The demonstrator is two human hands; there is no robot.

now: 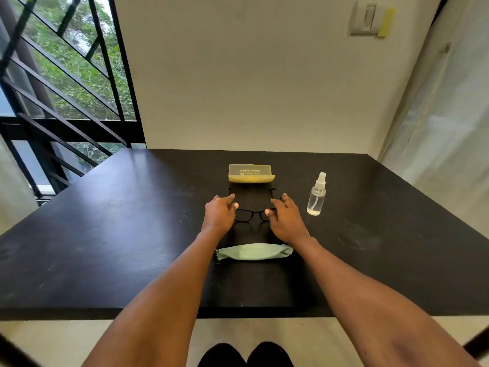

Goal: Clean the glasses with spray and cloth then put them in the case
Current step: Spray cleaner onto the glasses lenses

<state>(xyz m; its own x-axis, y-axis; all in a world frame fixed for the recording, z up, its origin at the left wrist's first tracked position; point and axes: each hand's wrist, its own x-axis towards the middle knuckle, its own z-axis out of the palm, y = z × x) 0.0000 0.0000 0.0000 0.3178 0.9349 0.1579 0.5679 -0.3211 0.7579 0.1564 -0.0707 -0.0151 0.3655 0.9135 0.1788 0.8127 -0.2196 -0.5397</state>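
Black-framed glasses (253, 213) lie on the black table (119, 234), arms unfolded and pointing away from me toward the case. My left hand (219, 214) pinches the left end of the frame between thumb and fingers. At the right end, my right hand (286, 221) holds the frame the same way. A yellow translucent case (250, 174) lies closed just beyond the glasses. A small clear spray bottle (316, 197) stands upright to the right of my right hand. A pale green cloth (254, 251) lies folded between my wrists, nearer to me.
The table runs to a white wall at the back. A dark railing and window are at the left, a pale curtain at the right. The table's front edge is close to my knees.
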